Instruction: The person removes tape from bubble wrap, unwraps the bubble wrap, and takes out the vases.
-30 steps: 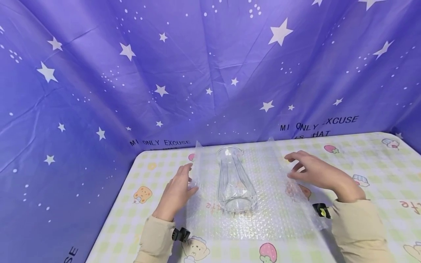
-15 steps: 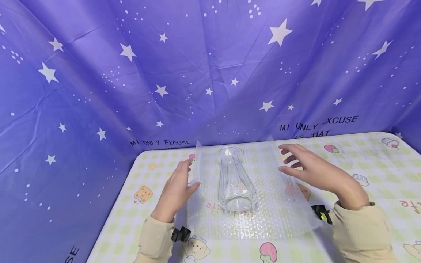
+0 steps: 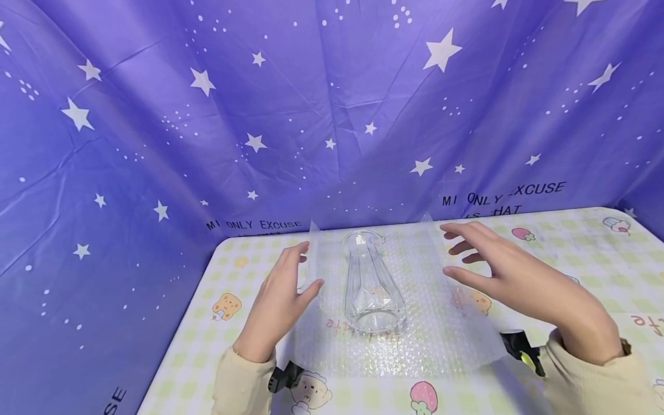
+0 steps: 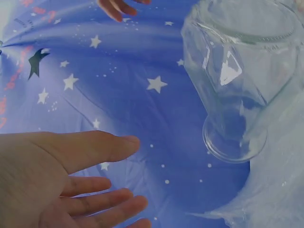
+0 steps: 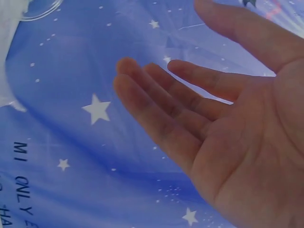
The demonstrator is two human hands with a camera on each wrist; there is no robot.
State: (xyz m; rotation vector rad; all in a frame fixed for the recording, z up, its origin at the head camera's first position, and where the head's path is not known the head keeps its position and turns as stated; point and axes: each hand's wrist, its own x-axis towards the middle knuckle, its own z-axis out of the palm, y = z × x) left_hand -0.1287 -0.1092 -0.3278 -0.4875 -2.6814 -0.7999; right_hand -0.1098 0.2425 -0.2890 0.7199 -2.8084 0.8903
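A clear glass vase (image 3: 373, 288), faceted and wider at its near end, lies on a sheet of bubble wrap (image 3: 425, 357) in the head view. The wrap's left and right sides curl up a little. My left hand (image 3: 280, 300) is held just left of the wrap, fingers loosely extended and thumb apart, with nothing in it. On the other side, my right hand (image 3: 498, 265) hovers at the wrap's right edge, thumb and fingers spread and holding nothing. The left wrist view shows the vase (image 4: 237, 71) beyond my thumb. An unfilled right palm (image 5: 247, 142) faces the right wrist camera.
A table (image 3: 187, 346) with a green checked, cartoon-printed cover carries everything. Behind it and to the left hangs a purple-blue curtain (image 3: 290, 115) with white stars. Black wrist cameras sit at both cuffs, the right one (image 3: 521, 349) close to the wrap's near right corner.
My right hand has let go of the wrap's right edge, moved slightly left and toward me, and spread its fingers. That edge has settled lower. My left hand has shifted slightly right, its thumb opening wider.
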